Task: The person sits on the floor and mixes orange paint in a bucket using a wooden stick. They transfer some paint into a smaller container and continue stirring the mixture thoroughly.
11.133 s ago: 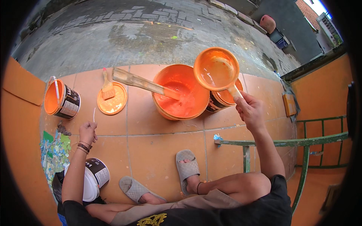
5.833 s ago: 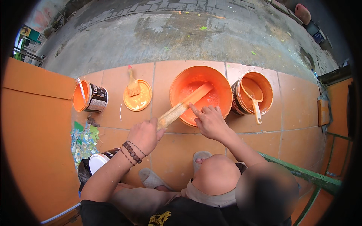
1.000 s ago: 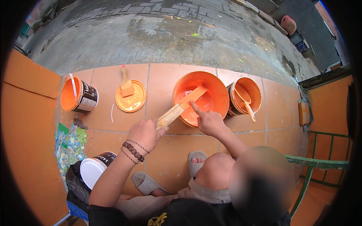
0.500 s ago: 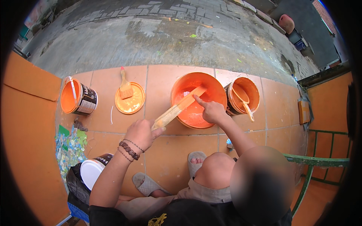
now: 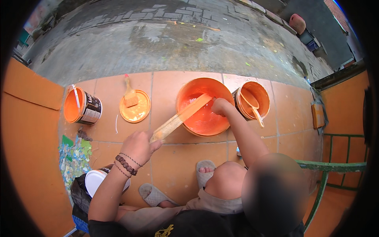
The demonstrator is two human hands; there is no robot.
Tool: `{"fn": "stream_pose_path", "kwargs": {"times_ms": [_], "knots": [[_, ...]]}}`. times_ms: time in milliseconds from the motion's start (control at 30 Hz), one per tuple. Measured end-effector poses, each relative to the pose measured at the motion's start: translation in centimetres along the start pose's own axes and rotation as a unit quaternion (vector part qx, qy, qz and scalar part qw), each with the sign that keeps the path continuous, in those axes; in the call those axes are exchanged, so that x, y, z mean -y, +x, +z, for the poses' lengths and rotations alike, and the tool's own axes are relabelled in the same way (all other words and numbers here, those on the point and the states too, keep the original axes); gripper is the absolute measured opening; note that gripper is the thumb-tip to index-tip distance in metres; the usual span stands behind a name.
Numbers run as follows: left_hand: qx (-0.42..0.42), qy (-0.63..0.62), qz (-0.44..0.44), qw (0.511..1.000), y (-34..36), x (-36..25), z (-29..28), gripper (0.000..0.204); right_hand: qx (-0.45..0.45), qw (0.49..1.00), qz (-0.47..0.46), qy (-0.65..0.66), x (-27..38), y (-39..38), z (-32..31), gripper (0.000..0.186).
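Since the earlier frame, our right hand (image 5: 222, 106) has moved to the far end of the wooden stick (image 5: 181, 117) at the orange bucket (image 5: 197, 83), its grip unclear, while our left hand (image 5: 138, 148) grasps the near end, with orange paint (image 5: 195, 107) remaining on the outer length.

The left hand (image 5: 138, 147) hides 1 end of the stick (image 5: 179, 118); the fingertips of the right hand (image 5: 222, 106) are unclear. A blurred patch (image 5: 272, 193) covers part of the right arm (image 5: 249, 143). The lower edge cuts off the shirt (image 5: 189, 223).
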State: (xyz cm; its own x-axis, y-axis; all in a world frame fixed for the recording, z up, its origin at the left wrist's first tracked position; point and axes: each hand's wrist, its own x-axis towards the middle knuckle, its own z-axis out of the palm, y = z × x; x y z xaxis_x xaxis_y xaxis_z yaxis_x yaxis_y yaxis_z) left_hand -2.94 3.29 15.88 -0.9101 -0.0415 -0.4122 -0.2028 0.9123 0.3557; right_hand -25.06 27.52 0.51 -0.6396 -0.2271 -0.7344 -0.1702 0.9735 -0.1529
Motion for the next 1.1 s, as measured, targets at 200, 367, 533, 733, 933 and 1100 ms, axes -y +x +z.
{"fn": "stream_pose_path", "kwargs": {"times_ms": [200, 367, 533, 733, 933, 1100], "knots": [[-0.044, 0.04, 0.003, 0.998, -1.1, 0.1, 0.9, 0.033, 0.072, 0.716, 0.122, 0.683, 0.3, -1.7, -1.9, 0.012], [-0.052, 0.045, 0.009, 0.998, -1.5, 0.0, 1.4, 0.033, 0.164, 0.624, 0.048, 0.762, -0.4, 1.0, -1.1, 0.013], [-0.055, 0.057, -0.001, 0.997, -1.8, -0.3, 1.7, 0.033, 0.195, 0.605, 0.061, 0.77, 0.3, 1.3, -1.3, 0.018], [-0.06, 0.064, 0.014, 0.996, -1.7, 0.0, 1.7, 0.035, 0.157, 0.693, 0.091, 0.698, 2.0, -2.1, -0.9, 0.022], [-0.036, 0.043, 0.012, 0.998, -0.4, -0.6, 2.0, 0.034, 0.026, 0.884, 0.035, 0.465, 3.2, -7.4, -0.2, 0.051], [-0.04, 0.043, 0.02, 0.998, 0.7, -0.8, 2.1, 0.033, -0.113, 0.967, -0.218, -0.059, 4.4, -9.9, 2.8, 0.082]]}}
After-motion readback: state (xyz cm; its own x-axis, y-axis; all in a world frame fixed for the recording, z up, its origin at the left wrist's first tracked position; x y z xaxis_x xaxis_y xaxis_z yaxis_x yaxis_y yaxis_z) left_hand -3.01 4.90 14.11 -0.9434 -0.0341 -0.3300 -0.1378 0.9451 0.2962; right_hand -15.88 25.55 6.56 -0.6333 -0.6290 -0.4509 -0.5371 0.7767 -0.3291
